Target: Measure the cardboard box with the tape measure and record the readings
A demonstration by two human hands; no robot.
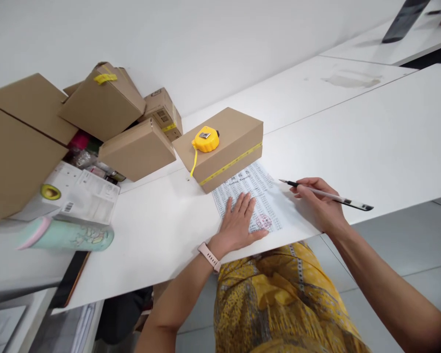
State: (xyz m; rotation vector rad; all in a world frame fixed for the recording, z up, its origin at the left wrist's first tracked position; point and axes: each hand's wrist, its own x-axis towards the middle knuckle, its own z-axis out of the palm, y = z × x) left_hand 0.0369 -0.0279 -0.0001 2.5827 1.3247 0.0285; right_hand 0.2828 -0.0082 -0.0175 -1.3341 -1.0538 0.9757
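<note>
My left hand [238, 223] lies flat, fingers stretched out, on a printed paper sheet [275, 203] with a red stamp near the white table's front edge. My right hand [318, 201] is closed around a slim pen [338, 198], its tip hovering over the sheet's right side. Just beyond the sheet stands a brown cardboard box [226, 142] with a yellow tape measure [206, 138] on top. The yellow tape runs down and along the box's side. A pale watch is on my left wrist.
Several more cardboard boxes [106, 105] are stacked at the left. A white printed carton [81, 193] and a green bottle [68, 234] lying on its side sit at the front left. The white table [371, 132] stretches to the right; a dark flat object [404, 19] is far back.
</note>
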